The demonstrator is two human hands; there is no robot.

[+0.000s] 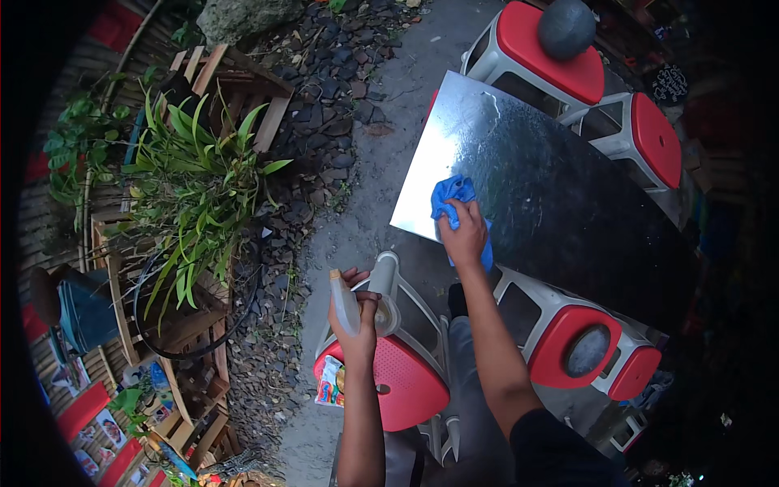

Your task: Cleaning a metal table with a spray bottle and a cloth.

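My right hand [466, 234] presses a crumpled blue cloth [453, 190] onto the dark, glossy tabletop [523, 176] near its left corner; part of the cloth hangs below the hand at the table's edge. Around the neck of a spray bottle [345, 307] with a whitish body and yellowish nozzle, my left hand [359, 316] is closed. That hand is above a red and white plastic chair [398, 380], off the table. A colourful plastic packet [330, 382] lies on the chair's seat beside my left forearm. Light reflects strongly from the table's left end.
Red-topped plastic stools [656, 141] line the far side of the table, one bearing a grey ball [566, 29]. More stools [548, 359] stand on the near side, one with a round grey object [588, 350]. Leftward are dark stones [328, 122], a leafy plant [195, 170] and wooden crates [182, 329].
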